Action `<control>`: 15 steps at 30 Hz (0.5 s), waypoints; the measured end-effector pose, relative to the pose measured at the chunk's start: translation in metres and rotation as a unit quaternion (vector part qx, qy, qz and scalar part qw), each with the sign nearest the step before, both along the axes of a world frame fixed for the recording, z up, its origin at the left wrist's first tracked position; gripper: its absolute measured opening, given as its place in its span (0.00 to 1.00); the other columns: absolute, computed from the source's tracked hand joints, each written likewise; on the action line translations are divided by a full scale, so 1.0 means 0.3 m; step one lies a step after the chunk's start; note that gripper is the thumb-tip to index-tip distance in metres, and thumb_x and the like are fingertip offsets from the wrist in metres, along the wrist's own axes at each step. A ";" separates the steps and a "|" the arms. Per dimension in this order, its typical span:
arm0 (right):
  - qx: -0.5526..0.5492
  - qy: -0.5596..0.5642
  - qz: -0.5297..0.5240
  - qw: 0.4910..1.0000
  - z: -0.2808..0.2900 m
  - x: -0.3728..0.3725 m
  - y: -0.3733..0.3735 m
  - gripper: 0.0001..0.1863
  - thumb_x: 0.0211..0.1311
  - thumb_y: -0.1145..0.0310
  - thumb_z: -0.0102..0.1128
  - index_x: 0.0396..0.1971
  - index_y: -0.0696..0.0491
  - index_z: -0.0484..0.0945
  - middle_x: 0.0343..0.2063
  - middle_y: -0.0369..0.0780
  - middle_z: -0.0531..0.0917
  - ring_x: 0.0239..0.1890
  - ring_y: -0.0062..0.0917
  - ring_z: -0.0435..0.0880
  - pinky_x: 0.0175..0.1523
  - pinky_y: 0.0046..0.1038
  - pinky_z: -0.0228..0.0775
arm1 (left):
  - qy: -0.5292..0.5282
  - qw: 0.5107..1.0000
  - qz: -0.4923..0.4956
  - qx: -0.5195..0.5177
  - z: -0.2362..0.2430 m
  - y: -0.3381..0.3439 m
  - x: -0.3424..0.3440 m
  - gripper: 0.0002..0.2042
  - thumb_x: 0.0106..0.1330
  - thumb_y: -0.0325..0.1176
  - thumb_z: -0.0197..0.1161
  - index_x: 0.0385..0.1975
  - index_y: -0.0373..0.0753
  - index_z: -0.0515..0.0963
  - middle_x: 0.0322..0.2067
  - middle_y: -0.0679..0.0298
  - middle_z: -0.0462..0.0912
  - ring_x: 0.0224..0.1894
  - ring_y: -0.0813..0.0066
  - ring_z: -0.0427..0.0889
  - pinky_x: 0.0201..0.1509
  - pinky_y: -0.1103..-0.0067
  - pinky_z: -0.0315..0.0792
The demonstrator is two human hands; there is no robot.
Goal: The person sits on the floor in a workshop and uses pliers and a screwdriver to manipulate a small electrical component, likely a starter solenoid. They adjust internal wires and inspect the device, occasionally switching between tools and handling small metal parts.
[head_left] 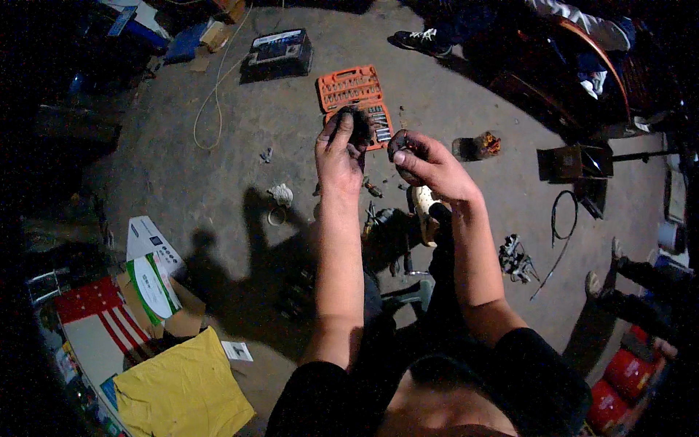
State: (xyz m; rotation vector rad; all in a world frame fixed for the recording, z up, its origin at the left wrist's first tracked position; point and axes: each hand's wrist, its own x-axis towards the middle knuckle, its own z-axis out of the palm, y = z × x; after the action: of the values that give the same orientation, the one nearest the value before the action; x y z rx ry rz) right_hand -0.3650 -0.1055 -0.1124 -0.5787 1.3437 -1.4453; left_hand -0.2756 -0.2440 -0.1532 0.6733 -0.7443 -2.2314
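My left hand (337, 153) is raised in front of me, its fingers closed round a dark, greasy part (360, 125) whose kind I cannot make out. Just to its right, my right hand (431, 162) is curled in a pinch, the fingertips blackened. Whatever lies between those fingers is too dark to name. The two hands are a short gap apart. Beyond and below them, an orange socket set case (349, 86) lies opened on the floor, with rows of sockets in both halves; my left hand covers some of it.
A black box (277, 54) stands at the far left of the case. Loose metal parts (517, 258) and a black cable (563, 218) lie to the right. A yellow cloth (186, 386) and cartons are at the near left. Other people's shoes (422, 42) show at the far side and right.
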 end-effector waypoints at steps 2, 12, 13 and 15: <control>-0.022 0.072 0.021 0.997 -0.029 0.002 0.000 0.14 0.59 0.67 0.58 0.42 0.57 0.71 0.24 0.29 0.71 0.25 0.12 0.66 0.27 0.16 0.59 | 0.039 0.998 -0.045 0.000 -0.011 -0.011 0.009 0.10 0.60 0.32 0.60 0.39 0.36 0.75 0.35 0.65 0.80 0.35 0.74 0.80 0.39 0.77 0.76; 0.015 0.426 -0.026 0.904 -0.075 0.010 -0.036 0.13 0.58 0.72 0.55 0.42 0.59 0.70 0.28 0.48 0.78 0.27 0.36 0.75 0.33 0.31 0.67 | -0.055 0.994 -0.089 0.015 -0.038 0.034 -0.018 0.14 0.60 0.34 0.61 0.44 0.38 0.73 0.39 0.65 0.77 0.41 0.75 0.76 0.48 0.77 0.69; 0.035 0.441 -0.030 0.896 -0.081 0.012 -0.039 0.13 0.58 0.72 0.55 0.42 0.58 0.70 0.28 0.49 0.78 0.28 0.40 0.75 0.34 0.33 0.67 | -0.067 0.994 -0.087 0.016 -0.060 0.029 -0.022 0.13 0.60 0.36 0.61 0.43 0.39 0.73 0.39 0.66 0.76 0.40 0.76 0.75 0.49 0.77 0.67; 0.069 0.464 -0.032 0.882 -0.091 0.012 -0.041 0.13 0.57 0.73 0.55 0.42 0.57 0.70 0.29 0.50 0.78 0.29 0.46 0.76 0.34 0.34 0.68 | -0.048 0.997 -0.062 0.003 -0.060 0.033 -0.032 0.15 0.61 0.36 0.60 0.45 0.38 0.72 0.40 0.65 0.76 0.41 0.75 0.75 0.48 0.77 0.68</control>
State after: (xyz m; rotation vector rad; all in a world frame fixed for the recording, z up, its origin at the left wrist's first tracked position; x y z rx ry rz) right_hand -0.3614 -0.1179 -0.1396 -1.2303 2.1963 -1.1128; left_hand -0.2853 -0.2341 -0.1712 0.7599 -0.8470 -2.3275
